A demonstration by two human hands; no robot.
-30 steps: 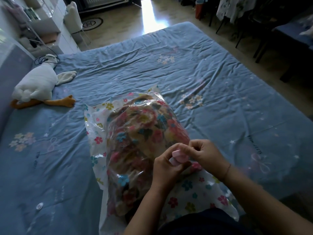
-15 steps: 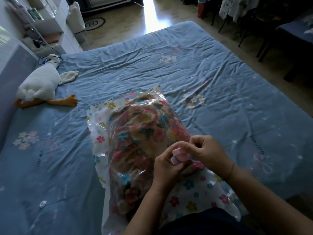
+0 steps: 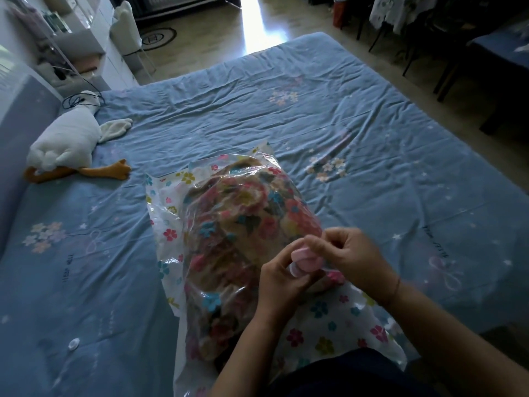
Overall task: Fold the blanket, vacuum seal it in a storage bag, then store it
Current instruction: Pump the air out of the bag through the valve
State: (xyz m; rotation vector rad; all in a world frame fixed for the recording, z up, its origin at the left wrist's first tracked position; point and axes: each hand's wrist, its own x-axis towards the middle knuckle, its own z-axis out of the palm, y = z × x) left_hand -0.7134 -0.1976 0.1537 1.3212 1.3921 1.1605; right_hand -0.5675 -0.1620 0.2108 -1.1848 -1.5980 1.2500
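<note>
A clear storage bag printed with small flowers lies on the blue bed in front of me. Inside it sits the folded floral blanket, bulging under the plastic. On the bag's near right side a small pink valve sticks up. My left hand grips the valve's base from the near side. My right hand pinches the top of the valve with curled fingers. Both hands meet over the bag, hiding the plastic around the valve.
The blue bed sheet spreads wide on all sides. A white plush goose lies at the left edge. A small white round cap rests on the sheet at near left. Shelves stand far left; chairs and floor lie beyond the bed.
Both hands stay on the pink valve, with the fingers shifting slightly around it. The view has tilted a little; the bag has not moved.
</note>
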